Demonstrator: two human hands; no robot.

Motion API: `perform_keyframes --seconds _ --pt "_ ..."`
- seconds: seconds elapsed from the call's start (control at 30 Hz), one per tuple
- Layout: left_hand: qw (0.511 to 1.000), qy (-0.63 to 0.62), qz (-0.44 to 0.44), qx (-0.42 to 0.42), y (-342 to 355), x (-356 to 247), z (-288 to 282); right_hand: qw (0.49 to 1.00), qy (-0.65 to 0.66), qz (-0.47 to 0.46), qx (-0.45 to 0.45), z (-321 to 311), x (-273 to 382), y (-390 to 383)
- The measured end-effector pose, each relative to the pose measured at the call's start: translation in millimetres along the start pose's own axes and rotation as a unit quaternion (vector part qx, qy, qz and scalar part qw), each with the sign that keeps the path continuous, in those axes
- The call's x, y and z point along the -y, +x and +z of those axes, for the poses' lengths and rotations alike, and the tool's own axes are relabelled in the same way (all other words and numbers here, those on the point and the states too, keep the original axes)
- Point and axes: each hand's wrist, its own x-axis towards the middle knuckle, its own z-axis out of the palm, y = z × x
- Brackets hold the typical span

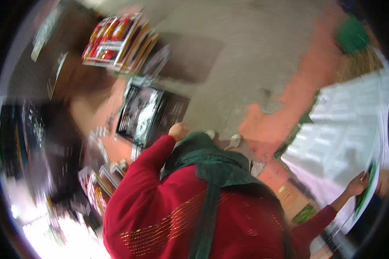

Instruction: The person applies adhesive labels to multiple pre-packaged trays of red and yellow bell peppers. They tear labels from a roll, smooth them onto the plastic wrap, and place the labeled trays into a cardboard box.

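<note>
My left hand (178, 131) is in front of the left edge of my green apron (199, 153), its fingers curled, with nothing visible in them. My right arm reaches out to the far right. There my right hand (357, 184) is closed at the edge of a green thing (370, 183), partly hidden and blurred, whose kind I cannot make out. Right beside it is a skin-coloured shape (384, 183), perhaps another person's hand, with dark cloth below. White ribbed sheets (333, 151) slope down beside my right hand.
Stacked crates of red-and-yellow packed goods (112, 36) stand at the upper left. A black crate (138, 114) with shiny plastic is near my left arm. More packed goods (99, 185) lie behind it. A green container (352, 34) is at the upper right. The floor (233, 56) is grey and orange.
</note>
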Motion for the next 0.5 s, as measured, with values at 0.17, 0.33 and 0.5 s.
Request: perform_keyframes --seconds 0.17,0.33,0.5 --pt "0.956 -0.116 -0.249 0.107 -116 -7 57 0.923 0.278 -0.027 0.265 189 186 -10" --pt "0.908 -0.229 -0.35 -0.015 -183 6 103 0.82 0.368 -0.099 0.427 224 360 -36" --pt "0.928 -0.246 -0.28 0.006 -203 69 130 0.804 0.308 -0.255 0.44 185 457 -63"
